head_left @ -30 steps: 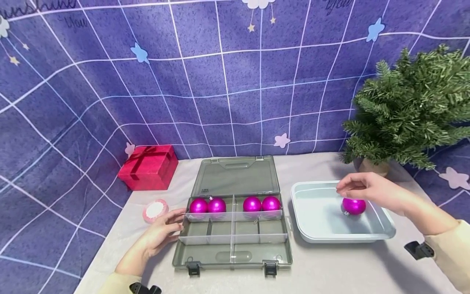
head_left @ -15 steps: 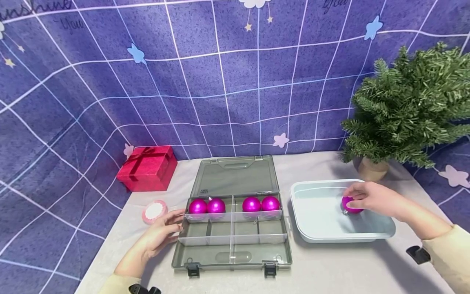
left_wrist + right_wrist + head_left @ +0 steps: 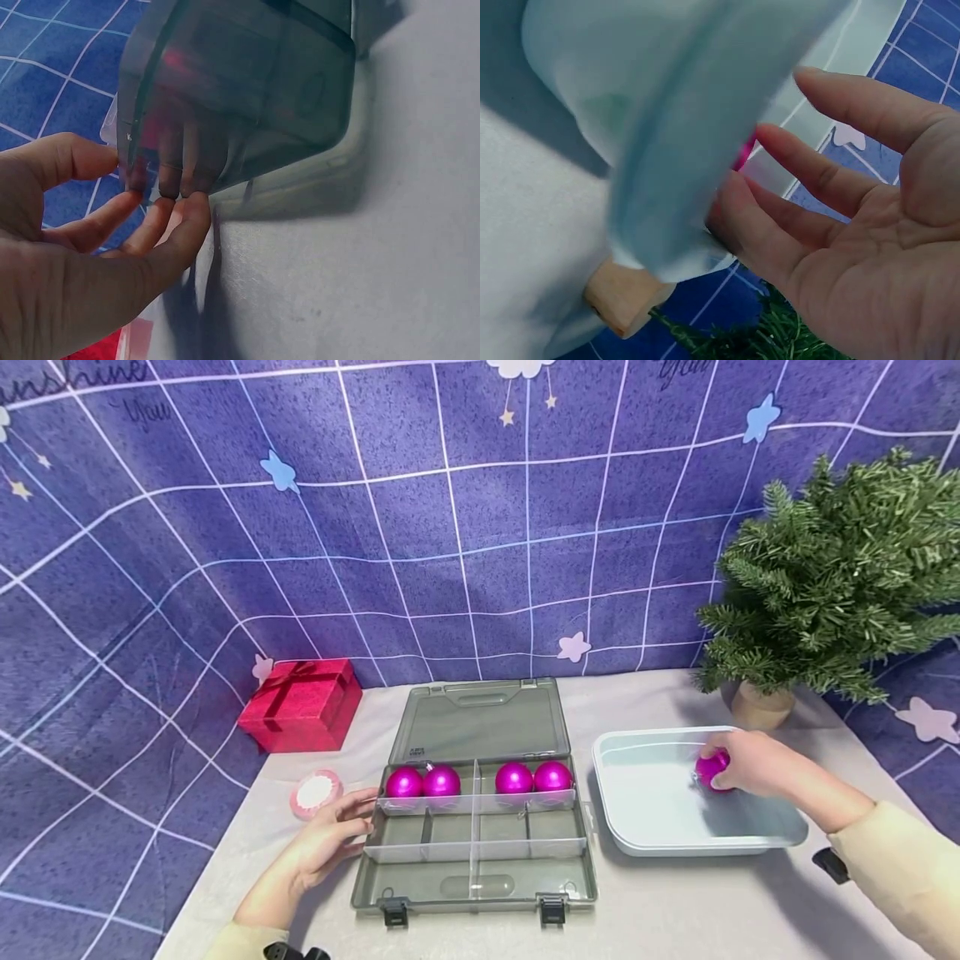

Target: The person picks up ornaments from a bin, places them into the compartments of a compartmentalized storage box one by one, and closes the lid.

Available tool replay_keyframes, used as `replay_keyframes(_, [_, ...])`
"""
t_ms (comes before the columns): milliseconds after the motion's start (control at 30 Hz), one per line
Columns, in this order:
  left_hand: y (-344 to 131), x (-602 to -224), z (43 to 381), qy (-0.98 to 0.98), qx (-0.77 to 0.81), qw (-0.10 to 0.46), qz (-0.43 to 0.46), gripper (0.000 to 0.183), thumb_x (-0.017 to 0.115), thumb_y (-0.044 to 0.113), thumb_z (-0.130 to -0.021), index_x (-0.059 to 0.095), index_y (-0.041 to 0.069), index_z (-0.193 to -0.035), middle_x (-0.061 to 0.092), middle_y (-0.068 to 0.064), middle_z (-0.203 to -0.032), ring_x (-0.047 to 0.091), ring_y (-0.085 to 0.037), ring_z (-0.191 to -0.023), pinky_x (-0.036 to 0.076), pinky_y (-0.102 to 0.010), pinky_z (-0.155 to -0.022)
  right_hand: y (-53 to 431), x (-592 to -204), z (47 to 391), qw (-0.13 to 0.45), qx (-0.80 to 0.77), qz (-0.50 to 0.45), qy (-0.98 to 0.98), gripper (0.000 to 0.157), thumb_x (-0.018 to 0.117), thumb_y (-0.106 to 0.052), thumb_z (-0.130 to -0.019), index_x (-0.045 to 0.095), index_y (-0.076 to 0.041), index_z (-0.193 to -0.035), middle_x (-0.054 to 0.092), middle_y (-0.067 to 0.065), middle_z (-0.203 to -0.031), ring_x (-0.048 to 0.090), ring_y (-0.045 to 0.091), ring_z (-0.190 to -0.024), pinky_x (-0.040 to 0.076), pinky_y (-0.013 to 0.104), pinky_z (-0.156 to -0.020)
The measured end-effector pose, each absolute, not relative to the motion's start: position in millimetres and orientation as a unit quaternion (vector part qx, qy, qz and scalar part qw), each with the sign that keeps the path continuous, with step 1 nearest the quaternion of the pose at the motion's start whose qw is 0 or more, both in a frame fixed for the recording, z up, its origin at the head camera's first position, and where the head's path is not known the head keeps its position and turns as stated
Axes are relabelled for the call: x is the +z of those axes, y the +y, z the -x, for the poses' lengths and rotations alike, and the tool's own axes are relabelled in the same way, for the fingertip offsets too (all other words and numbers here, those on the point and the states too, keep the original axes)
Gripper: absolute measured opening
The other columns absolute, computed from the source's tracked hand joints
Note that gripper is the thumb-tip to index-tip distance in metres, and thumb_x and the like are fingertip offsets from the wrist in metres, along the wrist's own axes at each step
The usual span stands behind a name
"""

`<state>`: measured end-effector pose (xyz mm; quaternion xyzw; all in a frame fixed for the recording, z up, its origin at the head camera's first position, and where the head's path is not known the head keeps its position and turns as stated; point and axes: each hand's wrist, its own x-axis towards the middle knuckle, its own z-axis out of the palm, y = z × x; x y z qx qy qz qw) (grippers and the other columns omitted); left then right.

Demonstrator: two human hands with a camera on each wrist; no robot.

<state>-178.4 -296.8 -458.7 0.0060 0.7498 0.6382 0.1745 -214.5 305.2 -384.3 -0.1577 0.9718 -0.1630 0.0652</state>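
In the head view, my right hand [image 3: 761, 764] reaches into a pale blue tray [image 3: 648, 810]. Its thumb and fingers pinch a shiny magenta Christmas bauble [image 3: 707, 770]. The tray wall hides most of that bauble [image 3: 744, 153] in the right wrist view. My left hand [image 3: 324, 839] rests at the left side of a translucent grey divided box [image 3: 420, 872]; in the left wrist view its fingertips touch the outer wall [image 3: 247, 90]. The box lid [image 3: 483, 722] lies back. Magenta baubles sit in the back row, a pair [image 3: 423, 782] left and a pair [image 3: 533, 778] right.
A red gift box [image 3: 303, 706] stands at the back left. Beside the left hand lies a pink and white round item [image 3: 316, 793]. An artificial fir tree [image 3: 832, 577] on a wooden base [image 3: 761, 706] rises behind the tray. Patterned blue cloth [image 3: 465, 527] hangs behind.
My right hand has come down into the tray and taken hold of the bauble, which has turned and shifted slightly left. The left hand stays at the box.
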Motion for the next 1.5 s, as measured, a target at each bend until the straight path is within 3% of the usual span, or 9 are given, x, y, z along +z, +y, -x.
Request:
replay_keyframes(333, [-296.6,-459.1,177.7,0.748,0.640,0.176,-0.013,0.067,0.053,0.001,-0.095,0.026,-0.007,-0.156,0.035,-0.032,-0.152,0.052,-0.023,-0.114,0.044,-0.043,-0.094,295.6,-390.6,220.8,0.114,-0.192,0.169,0.960,0.036,0.082,-0.002,-0.070,0.069,0.008,-0.102,0.068,0.011,-0.088,0.064,0.028,-0.083,0.053,0.041,-0.072])
replay_keyframes(633, [-295.2,-457.4,178.5,0.742,0.646,0.178,-0.017,0.067,0.052,0.000,-0.095,0.025,-0.008,-0.156,0.034,-0.032,-0.152,0.052,-0.022,-0.112,0.044,-0.043,-0.093,292.9,-391.0,220.5,0.104,-0.220,0.181,0.953,0.034,0.085,-0.006,-0.070,0.069,0.004,-0.098,0.067,0.005,-0.083,0.061,0.020,-0.077,0.052,0.039,-0.070])
replay_keyframes(833, [-295.2,-456.3,178.7,0.742,0.647,0.174,-0.016,0.067,0.052,-0.001,-0.095,0.025,-0.008,-0.156,0.037,-0.031,-0.150,0.052,-0.022,-0.109,0.045,-0.041,-0.090,286.7,-371.2,222.4,0.118,-0.252,0.172,0.945,0.033,0.084,-0.010,-0.074,0.069,0.001,-0.102,0.069,0.007,-0.088,0.063,0.020,-0.079,0.051,0.038,-0.070])
replay_keyframes(967, [-295.8,-456.7,177.8,0.744,0.645,0.175,-0.014,0.066,0.052,0.000,-0.095,0.025,-0.008,-0.156,0.036,-0.031,-0.150,0.052,-0.022,-0.110,0.045,-0.041,-0.090,280.1,-359.8,222.9,0.105,-0.268,0.173,0.942,0.035,0.084,-0.013,-0.074,0.070,-0.002,-0.104,0.072,0.008,-0.093,0.063,0.020,-0.080,0.050,0.038,-0.069])
replay_keyframes(1100, [-295.7,-457.5,177.8,0.744,0.644,0.176,-0.012,0.067,0.053,0.000,-0.095,0.026,-0.007,-0.156,0.036,-0.032,-0.151,0.052,-0.022,-0.111,0.045,-0.041,-0.090,273.0,-351.5,226.1,0.088,-0.307,0.186,0.929,0.038,0.083,-0.013,-0.077,0.068,0.002,-0.108,0.072,0.010,-0.097,0.066,0.022,-0.084,0.053,0.036,-0.070])
replay_keyframes(1300, [-295.8,-460.0,178.6,0.744,0.645,0.174,-0.009,0.067,0.053,0.000,-0.095,0.026,-0.007,-0.156,0.037,-0.031,-0.151,0.053,-0.022,-0.110,0.045,-0.042,-0.091,255.0,-342.4,231.4,0.053,-0.337,0.208,0.917,0.037,0.081,-0.012,-0.081,0.068,0.004,-0.112,0.073,0.010,-0.101,0.068,0.030,-0.096,0.053,0.037,-0.079])
replay_keyframes(1500, [-297.8,-461.0,178.9,0.745,0.644,0.173,-0.011,0.066,0.053,0.000,-0.095,0.027,-0.007,-0.156,0.037,-0.031,-0.151,0.053,-0.022,-0.111,0.045,-0.042,-0.091,228.9,-328.7,233.3,0.046,-0.375,0.211,0.902,0.037,0.080,-0.010,-0.083,0.069,0.001,-0.116,0.073,0.011,-0.106,0.066,0.026,-0.098,0.053,0.038,-0.080])
